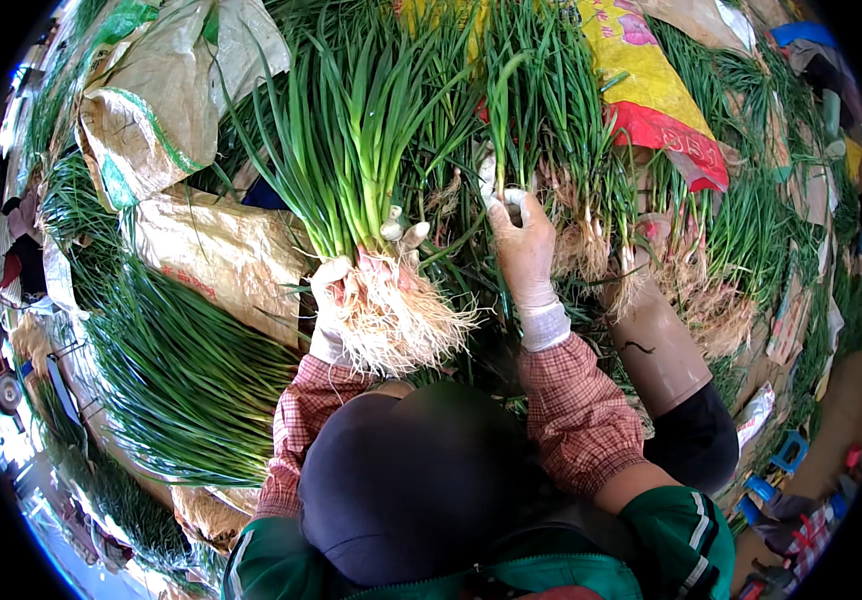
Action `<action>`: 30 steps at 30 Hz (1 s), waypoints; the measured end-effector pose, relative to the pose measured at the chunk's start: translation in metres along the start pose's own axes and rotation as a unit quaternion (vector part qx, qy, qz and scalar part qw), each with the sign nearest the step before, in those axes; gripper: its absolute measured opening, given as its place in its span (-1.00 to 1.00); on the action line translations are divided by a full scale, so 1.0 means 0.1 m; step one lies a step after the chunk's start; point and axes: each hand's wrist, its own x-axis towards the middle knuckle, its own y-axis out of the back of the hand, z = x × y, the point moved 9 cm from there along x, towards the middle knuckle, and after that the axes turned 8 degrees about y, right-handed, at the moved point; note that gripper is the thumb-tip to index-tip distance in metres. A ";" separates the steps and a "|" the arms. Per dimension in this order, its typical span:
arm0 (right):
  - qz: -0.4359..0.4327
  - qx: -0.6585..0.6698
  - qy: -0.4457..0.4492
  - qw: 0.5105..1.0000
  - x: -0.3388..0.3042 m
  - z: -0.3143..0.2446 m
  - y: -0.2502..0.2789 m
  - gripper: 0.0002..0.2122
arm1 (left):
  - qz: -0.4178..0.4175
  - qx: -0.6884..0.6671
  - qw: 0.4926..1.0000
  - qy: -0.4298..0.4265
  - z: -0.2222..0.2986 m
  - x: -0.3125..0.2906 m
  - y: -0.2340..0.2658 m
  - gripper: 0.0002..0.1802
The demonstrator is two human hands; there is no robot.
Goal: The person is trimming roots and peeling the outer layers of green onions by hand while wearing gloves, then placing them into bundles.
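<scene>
My left hand (329, 305), in a whitish glove, is wrapped round a thick bunch of scallions (359, 175). The bunch stands leaves up and away from me, its pale roots (401, 318) hanging towards me; gloved fingertips show at its right side. To the right, my gloved right hand (525, 240) has thumb and fingers closed in a pinch. A few scallion stems (501, 150) rise from that pinch; their lower ends are hidden by the fingers. More loose scallions (576, 200) with tangled roots lie just beyond and to the right of this hand.
A large pile of scallions (176, 385) lies at the left, beside a tan woven sack (226, 260). Another pale sack (136, 130) is at the far left, a yellow and red sack (656, 85) at the far right. My knee and boot (663, 350) stand at the right.
</scene>
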 end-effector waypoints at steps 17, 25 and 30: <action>-0.161 -0.495 -0.150 0.841 0.01 1.09 0.81 -0.69 | -0.038 -0.011 0.999 0.036 0.02 -0.07 -0.13 -0.11; -0.196 -0.383 0.068 0.900 0.06 0.06 -0.38 -0.61 | -0.066 -0.039 0.997 0.030 0.20 -0.10 -0.17 -0.07; -0.156 -0.084 0.036 0.983 -0.01 0.09 -0.07 -0.68 | -0.070 -0.041 0.997 0.015 0.29 -0.12 -0.20 -0.05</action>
